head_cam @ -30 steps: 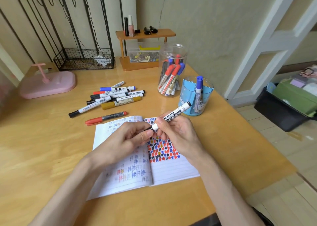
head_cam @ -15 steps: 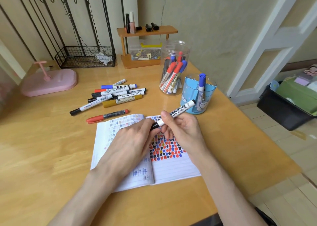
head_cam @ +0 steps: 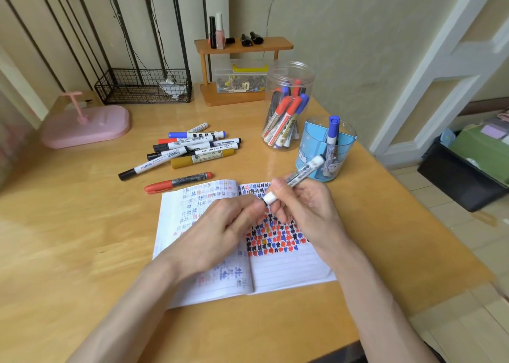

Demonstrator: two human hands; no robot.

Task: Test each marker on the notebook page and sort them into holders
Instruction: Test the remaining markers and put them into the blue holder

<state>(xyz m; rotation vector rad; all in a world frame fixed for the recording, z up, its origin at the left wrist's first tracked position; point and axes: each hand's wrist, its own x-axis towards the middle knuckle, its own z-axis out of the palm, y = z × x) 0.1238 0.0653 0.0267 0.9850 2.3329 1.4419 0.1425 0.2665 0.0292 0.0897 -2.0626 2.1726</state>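
desk (head_cam: 82,252) with the open notebook (head_cam: 289,269) flat on it. over the page, right hand (head_cam: 305,205) grips the marker (head_cam: 305,169) barrel, tilted up toward the blue holder (head_cam: 311,142); left hand (head_cam: 217,230) pinches its dark lower end.

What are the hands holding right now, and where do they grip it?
The right hand grips a marker by its lower barrel. The left hand has its fingertips at the marker's tip end; whether they pinch it is blurred.
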